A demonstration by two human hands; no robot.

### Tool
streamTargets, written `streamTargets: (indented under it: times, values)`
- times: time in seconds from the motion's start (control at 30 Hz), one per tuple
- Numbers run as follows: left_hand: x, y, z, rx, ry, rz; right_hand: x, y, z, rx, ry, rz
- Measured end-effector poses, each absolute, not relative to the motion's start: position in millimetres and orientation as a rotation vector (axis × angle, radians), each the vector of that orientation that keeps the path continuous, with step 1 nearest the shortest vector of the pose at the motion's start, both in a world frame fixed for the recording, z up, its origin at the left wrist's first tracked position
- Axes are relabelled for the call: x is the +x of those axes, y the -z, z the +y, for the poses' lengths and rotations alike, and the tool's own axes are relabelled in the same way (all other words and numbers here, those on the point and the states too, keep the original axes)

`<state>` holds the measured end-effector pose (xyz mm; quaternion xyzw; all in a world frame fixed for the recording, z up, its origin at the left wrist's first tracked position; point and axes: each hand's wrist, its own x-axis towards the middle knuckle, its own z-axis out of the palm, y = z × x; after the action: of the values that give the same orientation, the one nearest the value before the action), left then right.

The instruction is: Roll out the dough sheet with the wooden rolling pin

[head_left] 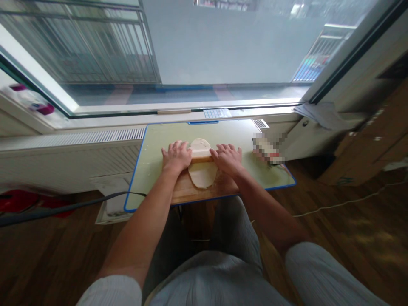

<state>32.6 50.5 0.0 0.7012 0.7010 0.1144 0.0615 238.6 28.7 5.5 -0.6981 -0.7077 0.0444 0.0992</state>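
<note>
A wooden rolling pin (201, 158) lies across a flat, pale piece of dough (202, 175). My left hand (177, 156) is over the pin's left end, and my right hand (228, 157) is over its right end. Both hands hold the pin from above, palms down, with the fingers reaching forward over it; its ends are hidden beneath them. Part of the dough shows beyond the pin, and a wider, rounded part shows on my side. Under the dough is a brown wooden board (183, 190), partly covered by my forearms.
The board rests on a small pale green table (143, 163) with a blue edge. A blurred-out object (267, 151) lies at its right. Behind stand a radiator (79, 157) and a window. A cardboard box (369, 140) is at right; a strap (79, 205) crosses at left.
</note>
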Motion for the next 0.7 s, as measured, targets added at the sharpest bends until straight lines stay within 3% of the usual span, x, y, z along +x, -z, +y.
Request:
streamTargets:
  times: [0.7]
  values:
    - [28.5, 2.2, -32.9, 2.271, -0.349, 2.024, 245.9, 20.9, -58.0, -2.003, -0.013, -2.050]
